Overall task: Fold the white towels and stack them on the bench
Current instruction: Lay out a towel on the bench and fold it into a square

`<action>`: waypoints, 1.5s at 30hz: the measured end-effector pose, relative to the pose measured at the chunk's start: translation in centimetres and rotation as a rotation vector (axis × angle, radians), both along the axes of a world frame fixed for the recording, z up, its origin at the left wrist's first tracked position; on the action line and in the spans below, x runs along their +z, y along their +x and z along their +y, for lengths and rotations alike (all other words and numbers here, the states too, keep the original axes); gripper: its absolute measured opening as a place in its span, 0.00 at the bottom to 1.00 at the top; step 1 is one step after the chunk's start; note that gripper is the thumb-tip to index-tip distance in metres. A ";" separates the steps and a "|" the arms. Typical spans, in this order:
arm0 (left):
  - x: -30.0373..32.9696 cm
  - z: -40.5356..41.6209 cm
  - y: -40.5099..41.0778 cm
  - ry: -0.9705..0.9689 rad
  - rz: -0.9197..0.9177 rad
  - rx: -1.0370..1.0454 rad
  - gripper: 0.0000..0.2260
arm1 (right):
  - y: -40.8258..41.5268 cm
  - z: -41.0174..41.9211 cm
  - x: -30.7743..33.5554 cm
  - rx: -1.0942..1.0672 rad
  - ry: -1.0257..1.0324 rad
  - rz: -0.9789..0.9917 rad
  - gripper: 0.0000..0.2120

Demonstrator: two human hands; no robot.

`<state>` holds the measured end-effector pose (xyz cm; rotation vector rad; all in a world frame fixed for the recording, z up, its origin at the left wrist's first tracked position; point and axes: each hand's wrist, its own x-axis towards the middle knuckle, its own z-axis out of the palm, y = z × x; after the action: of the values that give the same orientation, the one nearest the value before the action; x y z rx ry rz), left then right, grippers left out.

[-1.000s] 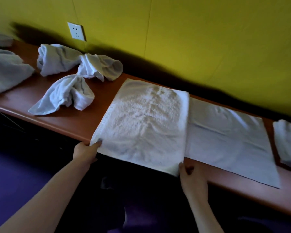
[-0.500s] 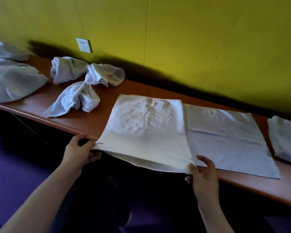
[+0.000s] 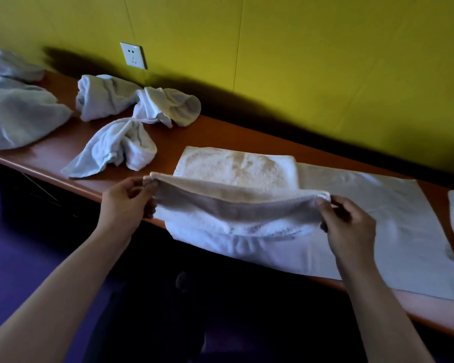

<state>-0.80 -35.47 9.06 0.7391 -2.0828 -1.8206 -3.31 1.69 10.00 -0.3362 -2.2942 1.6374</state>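
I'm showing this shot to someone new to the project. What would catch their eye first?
First, the two hands at centre: the left hand and right hand each pinch a corner of a white towel, lifting its near edge off the wooden bench. Next, the bright yellow wall behind, with a white socket at upper left. Then the crumpled towels lying unfolded on the bench's left end.
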 end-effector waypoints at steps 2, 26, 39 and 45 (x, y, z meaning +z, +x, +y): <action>-0.2 0.0 -2.9 -0.036 0.022 0.010 0.05 | -3.5 -0.3 -0.3 -0.023 0.040 0.018 0.09; -8.0 4.9 -13.9 -0.982 0.036 -0.400 0.17 | -16.7 -1.2 -6.8 -0.071 0.373 -0.212 0.14; -10.6 8.5 -8.5 -1.191 -0.165 -0.709 0.26 | -11.0 -0.2 -6.1 0.018 -0.154 -0.707 0.26; -9.4 6.5 -8.3 -1.078 -0.210 -0.479 0.25 | -11.3 -3.4 -4.0 0.002 -0.036 -0.329 0.03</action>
<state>-9.09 -28.94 -0.30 0.1253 -3.0368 -0.4941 -14.59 -1.74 5.98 -0.6566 -2.4970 1.7356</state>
